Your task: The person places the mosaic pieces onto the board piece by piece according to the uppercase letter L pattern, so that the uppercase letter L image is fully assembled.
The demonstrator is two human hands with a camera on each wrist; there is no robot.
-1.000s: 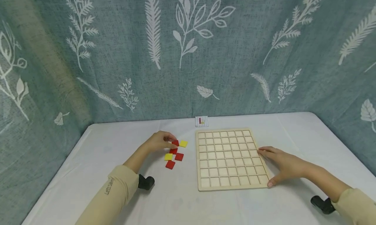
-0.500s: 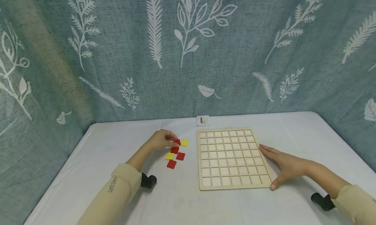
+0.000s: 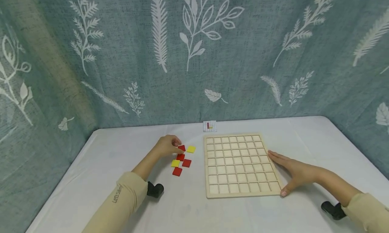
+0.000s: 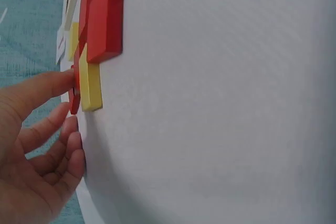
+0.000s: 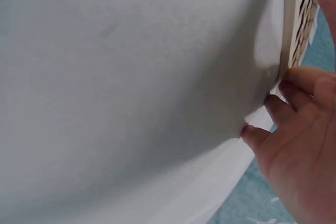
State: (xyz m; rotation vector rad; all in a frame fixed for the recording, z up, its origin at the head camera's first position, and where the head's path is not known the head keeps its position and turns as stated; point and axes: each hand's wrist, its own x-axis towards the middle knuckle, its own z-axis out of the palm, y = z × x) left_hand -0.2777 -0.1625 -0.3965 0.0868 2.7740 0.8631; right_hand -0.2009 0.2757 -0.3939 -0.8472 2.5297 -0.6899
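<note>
My left hand [image 3: 166, 146] is at the farthest red square tile [image 3: 182, 148], thumb on its near side and curled fingers on its far side. Beside it lies a yellow tile [image 3: 191, 149]. Closer to me are a second red tile [image 3: 180, 157], another yellow tile [image 3: 175, 163] and two more red tiles, one to the right [image 3: 186, 163] and one nearest me [image 3: 177, 171]. The right hand [image 3: 295, 172] rests with extended fingers on the right edge of a wooden grid board [image 3: 243, 195], its thumb at the near corner. In the right wrist view, fingertips [image 5: 291, 74] touch the board's side.
A small card [image 3: 209, 126] printed with a coloured grid pattern stands behind the board at the table's back edge. White cloth covers the table [image 3: 182, 209]. A patterned blue-green curtain [image 3: 194, 91] hangs behind. Black wrist devices [image 3: 155, 190] sit under both cuffs.
The left hand stays at the far red tile, which has shifted slightly left from the yellow tile beside it. The right hand keeps its place at the board. The head view moves slightly.
</note>
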